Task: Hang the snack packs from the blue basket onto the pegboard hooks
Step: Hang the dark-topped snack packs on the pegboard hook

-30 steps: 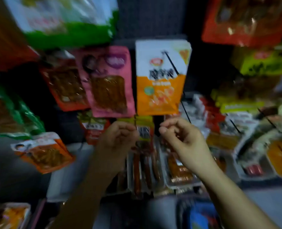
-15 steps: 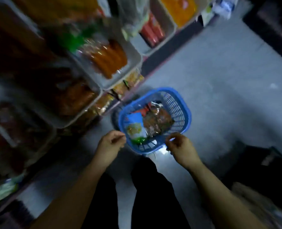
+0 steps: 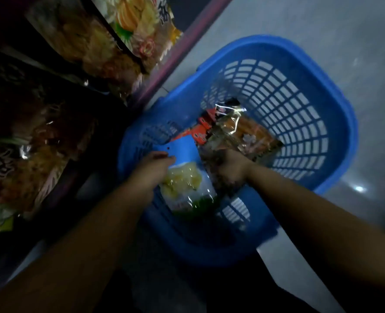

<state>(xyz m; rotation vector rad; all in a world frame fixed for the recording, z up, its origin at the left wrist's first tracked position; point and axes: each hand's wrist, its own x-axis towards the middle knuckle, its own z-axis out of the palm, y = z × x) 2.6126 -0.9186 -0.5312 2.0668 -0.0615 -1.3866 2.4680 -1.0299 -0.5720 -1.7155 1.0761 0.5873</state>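
Head view: snack packs (image 3: 229,134) lying in blue basket (image 3: 336,123) on grey floor (image 3: 322,30). Left hand (image 3: 152,168) gripping blue-and-yellow pack (image 3: 184,184); right hand (image 3: 231,166) clutching brown pack (image 3: 243,136). Shelf packets (image 3: 132,26) at left.

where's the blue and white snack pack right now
In the head view it lies low and left in the blue basket, under the left hand, beside the brown snack pack the right hand grips.
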